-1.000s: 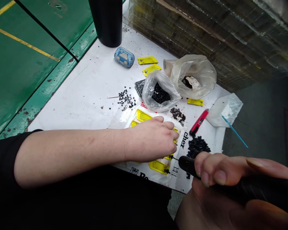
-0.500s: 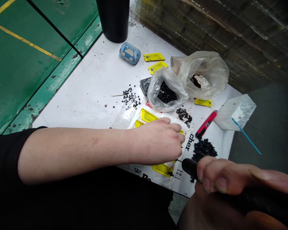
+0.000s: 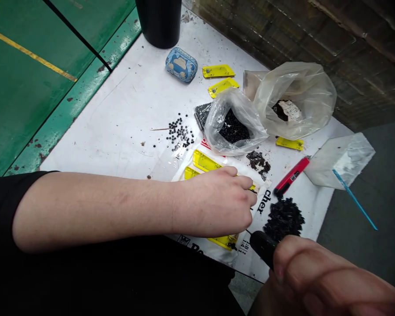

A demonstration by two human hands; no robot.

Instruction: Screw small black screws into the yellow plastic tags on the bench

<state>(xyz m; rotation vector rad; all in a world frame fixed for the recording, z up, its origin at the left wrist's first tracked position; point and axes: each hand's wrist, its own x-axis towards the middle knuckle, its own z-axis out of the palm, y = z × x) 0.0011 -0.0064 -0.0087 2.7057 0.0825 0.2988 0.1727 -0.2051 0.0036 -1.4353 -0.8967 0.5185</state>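
Note:
My left hand (image 3: 213, 199) reaches in from the left, closed and knuckles up, over yellow plastic parts (image 3: 206, 160) on a white printed bag (image 3: 184, 169). Its fingertips are hidden, so what they grip cannot be made out. Below the hand, another yellow part (image 3: 224, 242) shows small black pieces at its end. At lower right, my right hand (image 3: 319, 272) is wrapped round a tool with a black handle (image 3: 262, 245), perhaps a screwdriver. The tool's thin shaft points toward the underside of my left hand, where its tip is hidden.
Beyond stand an open bag of black pieces (image 3: 233, 127) and a larger clear bag (image 3: 303, 83). Small black rings (image 3: 181, 134), a red utility knife (image 3: 292, 175), black clips (image 3: 285, 218), a blue case (image 3: 181, 65) and a black cup (image 3: 159, 22) lie or stand around the white tabletop (image 3: 125, 114).
The view has shifted slightly. The tool's handle and my right hand sit a little lower, with the fingers drawn back along the handle. My left hand keeps its place over the yellow parts.

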